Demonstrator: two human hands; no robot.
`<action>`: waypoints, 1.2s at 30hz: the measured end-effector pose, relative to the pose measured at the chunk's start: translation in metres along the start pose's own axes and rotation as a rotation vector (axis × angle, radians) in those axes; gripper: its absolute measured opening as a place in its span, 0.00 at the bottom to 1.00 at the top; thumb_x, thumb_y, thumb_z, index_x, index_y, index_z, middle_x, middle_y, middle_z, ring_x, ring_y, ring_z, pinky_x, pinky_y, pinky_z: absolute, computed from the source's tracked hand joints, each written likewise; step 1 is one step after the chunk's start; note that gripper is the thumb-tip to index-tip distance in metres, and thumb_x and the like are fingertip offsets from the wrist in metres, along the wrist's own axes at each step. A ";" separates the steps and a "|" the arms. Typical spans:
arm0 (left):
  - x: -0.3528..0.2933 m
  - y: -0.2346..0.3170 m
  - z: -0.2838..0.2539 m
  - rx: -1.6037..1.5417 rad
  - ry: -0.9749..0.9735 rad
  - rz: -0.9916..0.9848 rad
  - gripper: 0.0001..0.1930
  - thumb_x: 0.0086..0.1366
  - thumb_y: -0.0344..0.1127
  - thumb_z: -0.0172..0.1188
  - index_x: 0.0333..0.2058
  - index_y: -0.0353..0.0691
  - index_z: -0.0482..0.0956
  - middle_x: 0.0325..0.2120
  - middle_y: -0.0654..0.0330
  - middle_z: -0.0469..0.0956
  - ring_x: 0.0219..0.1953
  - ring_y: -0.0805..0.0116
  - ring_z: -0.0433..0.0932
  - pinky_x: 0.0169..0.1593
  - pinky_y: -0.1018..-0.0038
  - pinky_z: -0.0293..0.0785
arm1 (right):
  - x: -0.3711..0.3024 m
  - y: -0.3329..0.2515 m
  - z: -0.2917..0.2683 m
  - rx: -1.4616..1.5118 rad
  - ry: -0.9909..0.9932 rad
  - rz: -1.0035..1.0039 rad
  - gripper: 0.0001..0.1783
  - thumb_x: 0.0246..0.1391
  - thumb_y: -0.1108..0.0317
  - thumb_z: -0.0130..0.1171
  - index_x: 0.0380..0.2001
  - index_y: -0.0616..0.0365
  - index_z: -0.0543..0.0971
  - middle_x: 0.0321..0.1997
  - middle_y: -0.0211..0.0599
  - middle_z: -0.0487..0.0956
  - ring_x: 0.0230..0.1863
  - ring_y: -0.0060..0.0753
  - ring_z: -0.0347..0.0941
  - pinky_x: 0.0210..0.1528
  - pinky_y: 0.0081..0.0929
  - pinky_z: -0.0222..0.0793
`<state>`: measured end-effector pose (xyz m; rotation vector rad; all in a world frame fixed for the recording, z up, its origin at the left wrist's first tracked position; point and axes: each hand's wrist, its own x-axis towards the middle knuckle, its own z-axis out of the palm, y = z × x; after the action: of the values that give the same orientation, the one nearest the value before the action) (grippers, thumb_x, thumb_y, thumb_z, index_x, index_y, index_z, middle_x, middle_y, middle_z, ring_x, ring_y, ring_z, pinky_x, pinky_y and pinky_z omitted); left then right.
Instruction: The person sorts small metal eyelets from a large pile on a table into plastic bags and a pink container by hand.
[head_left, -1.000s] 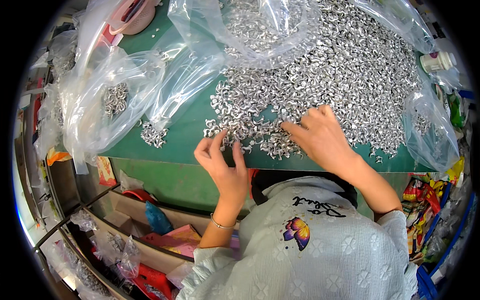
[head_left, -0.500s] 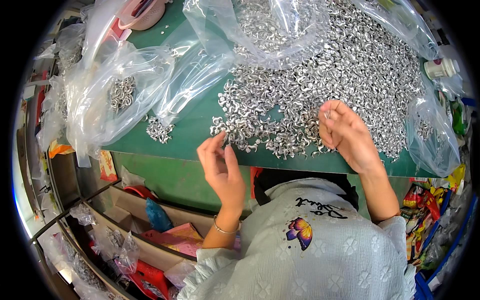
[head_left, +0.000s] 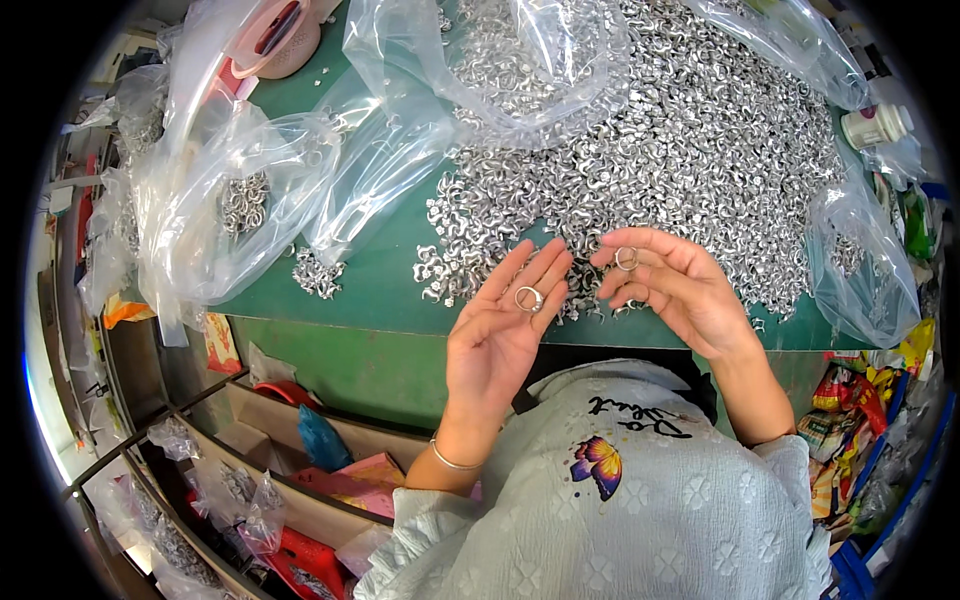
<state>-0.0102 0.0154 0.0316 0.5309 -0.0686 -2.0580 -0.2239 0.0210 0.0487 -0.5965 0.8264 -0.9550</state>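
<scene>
Silver ring [head_left: 539, 301]: it lies across the extended fingers of the left hand [head_left: 497, 338], which is turned palm up and spread nearly flat, with the thumb bent in toward the ring; whether the thumb presses on it I cannot tell. Just to the right, a second ring [head_left: 617, 260] sits between the curled fingers of the right hand [head_left: 692, 298], pinched near the fingertips. The two hands face each other with a narrow gap between them, above the near edge of the desk [head_left: 390, 308], and a thin bracelet [head_left: 455, 463] circles the left wrist. Directly beyond the fingertips, a broad pile of small curved silver pieces [head_left: 700, 160] covers the middle and right of the green desk, its loose near edge reaching close to both hands. Well to the left of the hands is a small separate heap [head_left: 318, 274] of similar pieces, just beside a clear plastic bag [head_left: 185, 225] that has more inside. On the right edge lies another clear bag [head_left: 868, 290], and farther along, a white bottle [head_left: 876, 126] lies tilted. At the far left stands a pink basket [head_left: 290, 55].
</scene>
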 end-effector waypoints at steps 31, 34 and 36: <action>0.026 -0.032 0.005 0.109 0.032 -0.147 0.25 0.54 0.15 0.48 0.54 0.28 0.61 0.54 0.40 0.62 0.61 0.42 0.57 0.63 0.53 0.58 | 0.021 -0.219 -0.181 -0.181 1.001 -0.778 0.28 0.58 0.70 0.49 0.54 0.83 0.58 0.49 0.55 0.72 0.40 0.36 0.75 0.35 0.24 0.73; 0.023 -0.028 0.008 0.123 0.035 -0.122 0.26 0.54 0.15 0.48 0.54 0.27 0.61 0.55 0.39 0.62 0.61 0.42 0.57 0.63 0.53 0.58 | 0.032 -0.214 -0.184 -0.244 1.066 -0.764 0.28 0.58 0.72 0.47 0.58 0.79 0.56 0.53 0.53 0.71 0.42 0.36 0.74 0.39 0.25 0.71; 0.023 -0.026 0.001 0.138 0.018 -0.087 0.26 0.55 0.16 0.49 0.55 0.27 0.60 0.56 0.38 0.60 0.62 0.41 0.56 0.64 0.54 0.56 | 0.032 -0.192 -0.179 -0.317 0.999 -0.809 0.27 0.58 0.71 0.48 0.58 0.74 0.59 0.54 0.49 0.71 0.43 0.35 0.74 0.43 0.26 0.69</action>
<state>-0.0415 0.0103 0.0176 0.6468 -0.1808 -2.1433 -0.4503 -0.1112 0.0823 -0.7415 1.7036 -1.9499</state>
